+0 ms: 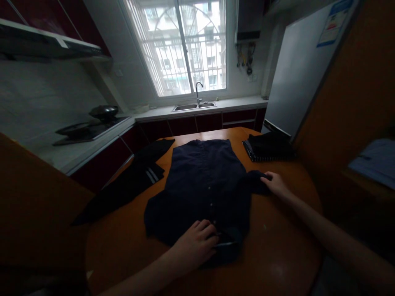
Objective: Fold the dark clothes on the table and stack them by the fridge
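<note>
On table [277, 255], open-fingered left hand [197, 242] and right hand [276, 183] press a navy buttoned shirt [203, 176].

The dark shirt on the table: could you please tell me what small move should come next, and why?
Probably fold the sleeve inward over the shirt: the right hand is at its end, the shirt lies flat, and the left hand pins the collar.

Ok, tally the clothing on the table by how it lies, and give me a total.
Navy shirt, spread flat: 1
Black garment with pale stripes, lying loose: 1
Folded dark pile: 1 (pieces within cannot be told)
Total: 3
</note>
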`<state>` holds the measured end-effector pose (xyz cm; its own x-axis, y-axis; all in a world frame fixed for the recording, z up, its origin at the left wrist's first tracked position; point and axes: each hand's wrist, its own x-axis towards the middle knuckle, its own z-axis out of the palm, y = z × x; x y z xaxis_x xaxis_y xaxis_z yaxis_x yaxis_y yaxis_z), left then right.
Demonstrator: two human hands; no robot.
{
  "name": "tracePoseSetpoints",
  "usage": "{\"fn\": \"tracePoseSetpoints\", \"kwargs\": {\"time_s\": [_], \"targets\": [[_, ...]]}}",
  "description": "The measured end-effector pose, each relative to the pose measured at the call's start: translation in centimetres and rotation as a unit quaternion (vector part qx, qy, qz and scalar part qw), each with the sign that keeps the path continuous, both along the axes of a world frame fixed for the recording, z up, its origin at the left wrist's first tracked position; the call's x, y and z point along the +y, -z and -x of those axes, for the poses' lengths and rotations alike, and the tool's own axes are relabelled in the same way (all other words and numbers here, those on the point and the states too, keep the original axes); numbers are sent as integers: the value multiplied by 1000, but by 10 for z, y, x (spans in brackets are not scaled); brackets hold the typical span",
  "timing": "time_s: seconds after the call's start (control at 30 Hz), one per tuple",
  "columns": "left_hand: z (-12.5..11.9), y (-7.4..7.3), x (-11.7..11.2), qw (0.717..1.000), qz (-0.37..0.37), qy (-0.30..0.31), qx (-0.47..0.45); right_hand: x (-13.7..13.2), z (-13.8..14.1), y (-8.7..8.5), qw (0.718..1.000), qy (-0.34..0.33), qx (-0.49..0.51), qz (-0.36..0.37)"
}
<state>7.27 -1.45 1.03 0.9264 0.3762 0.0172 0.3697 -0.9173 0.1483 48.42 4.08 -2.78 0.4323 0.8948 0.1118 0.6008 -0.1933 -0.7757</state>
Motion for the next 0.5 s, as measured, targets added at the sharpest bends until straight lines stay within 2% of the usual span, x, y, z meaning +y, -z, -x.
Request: {"fn": "tracePoseSetpoints", "kwargs": {"time_s": [0.07, 0.17, 0.27, 0.37, 0.43, 0.5], "targets": [[0, 2, -7, 999, -42, -10, -3, 5, 3, -18, 999, -1, 48, -24], [-4, 2, -25, 996, -73, -27, -36, 12, 1, -44, 997, 23, 64, -29], [-15, 7, -42, 998, -61, -24, -12, 18, -3, -65, 997, 49, 62, 3], [-25, 8, -41, 999, -31, -17, -1, 26, -12, -82, 997, 39, 64, 31], [-25, -3, -32, 996, 37, -52, -68, 30, -22, -94, 997, 17, 53, 50], [-18, -26, -21, 973, 121, -124, -154, 34, -37, -106, 997, -20, -4, 77]]}}
